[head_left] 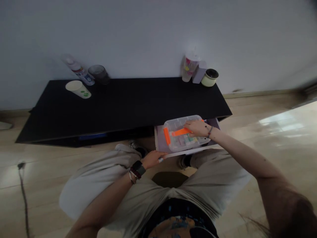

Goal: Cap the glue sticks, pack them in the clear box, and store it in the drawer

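Note:
A clear plastic storage box (pixel 173 142) with an orange handle (pixel 180 132) and orange side latches lies in the pulled-out drawer (pixel 160 137). Small packets show faintly through its lid. My right hand (pixel 198 128) is on top of the box, its fingers wrapped round the orange handle. At the drawer's front left corner, my left hand (pixel 154 159) holds the front edge, fingers on the rim and thumb side hidden. A ring, a watch and bracelets are on the left hand and wrist.
The drawer belongs to a low black cabinet (pixel 138 102) against the wall. On its top left stand a paper cup (pixel 78 90), a spray can (pixel 80 72) and a dark glass (pixel 99 74). At the right are a plastic cup (pixel 189 68), a small box (pixel 199 72) and a cream jar (pixel 209 78).

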